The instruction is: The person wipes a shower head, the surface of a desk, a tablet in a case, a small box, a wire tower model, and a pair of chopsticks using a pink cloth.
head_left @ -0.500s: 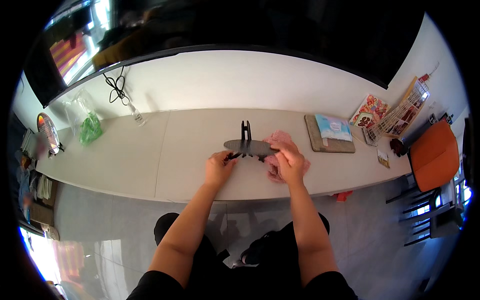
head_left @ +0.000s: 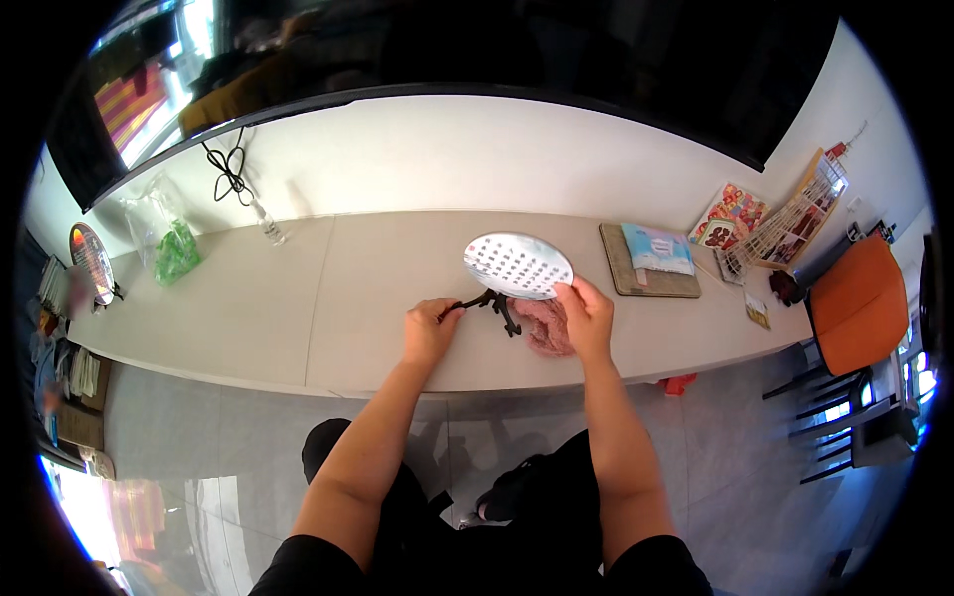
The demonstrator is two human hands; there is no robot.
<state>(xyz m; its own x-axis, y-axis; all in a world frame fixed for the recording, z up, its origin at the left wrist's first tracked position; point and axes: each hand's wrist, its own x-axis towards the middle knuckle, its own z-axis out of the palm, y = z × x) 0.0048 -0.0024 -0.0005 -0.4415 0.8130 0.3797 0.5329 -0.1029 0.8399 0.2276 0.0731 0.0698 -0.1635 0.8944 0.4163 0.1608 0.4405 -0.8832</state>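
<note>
A pale disc-shaped plate [head_left: 518, 264] with rows of dark marks is tilted above the tabletop. My right hand [head_left: 590, 316] pinches its right edge between thumb and fingers. Just below the plate is a dark branching display stand [head_left: 507, 316]. My left hand [head_left: 429, 331] is closed on the stand's left end. The two pieces are very close, and whether they touch I cannot tell. Behind the stand, beside my right hand, a crumpled pink cloth [head_left: 549, 330] lies on the table, partly hidden by that hand.
The long pale cabinet top [head_left: 388, 258] stretches along the wall under a large black screen [head_left: 596, 60]. On the left are another round plate on a stand [head_left: 91, 263], a green-filled plastic bag [head_left: 175, 253] and a small bottle [head_left: 268, 226]. At right, a wipes packet [head_left: 658, 250] rests on a mat [head_left: 621, 263].
My right hand has raised and turned the plate, so its marked pale face shows instead of its dark grey side. The stand has swung lower and rightward, still in my left hand.
</note>
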